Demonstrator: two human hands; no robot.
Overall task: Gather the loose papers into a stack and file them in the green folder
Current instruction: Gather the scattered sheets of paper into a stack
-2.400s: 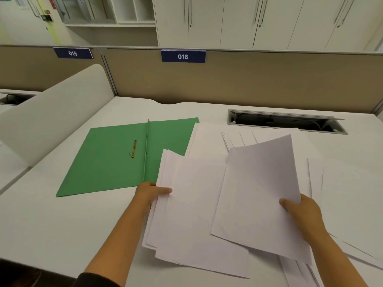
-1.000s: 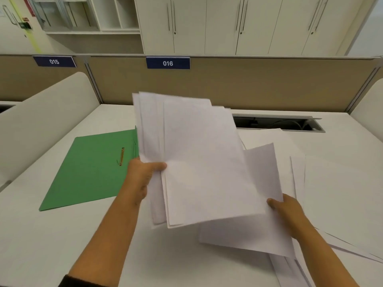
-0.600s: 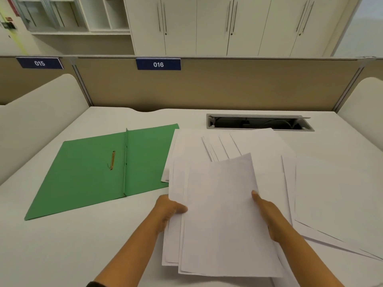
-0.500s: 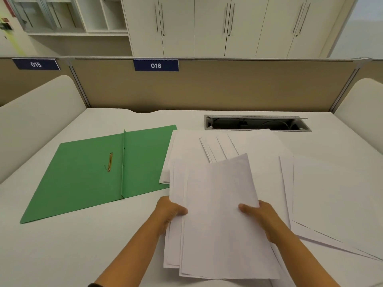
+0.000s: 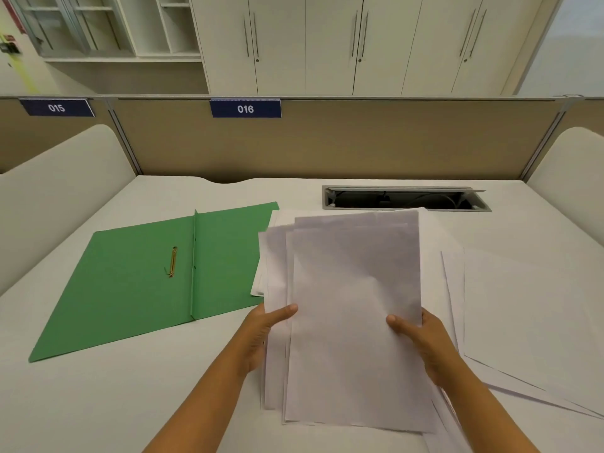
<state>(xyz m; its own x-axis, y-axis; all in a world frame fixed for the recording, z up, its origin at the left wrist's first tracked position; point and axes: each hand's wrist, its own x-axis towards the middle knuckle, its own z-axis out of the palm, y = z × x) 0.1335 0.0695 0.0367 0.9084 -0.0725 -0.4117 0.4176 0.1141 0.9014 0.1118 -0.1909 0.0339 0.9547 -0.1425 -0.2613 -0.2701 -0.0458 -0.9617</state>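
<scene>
A rough stack of white papers is held just above the desk in front of me, edges uneven. My left hand grips its left edge with the thumb on top, and my right hand grips its right edge the same way. The green folder lies open and flat to the left, a brass fastener on its left leaf beside the spine. More loose papers lie spread on the desk to the right, and some sheets lie under the held stack.
The white desk has an open cable tray slot at the back. A tan partition labelled 016 runs behind it. Curved white side dividers stand at the left and right.
The stack, raised high in my left hand a second ago, has come down. My right hand has slid in onto its right edge, and both hands have lifted and squared it further from me.
</scene>
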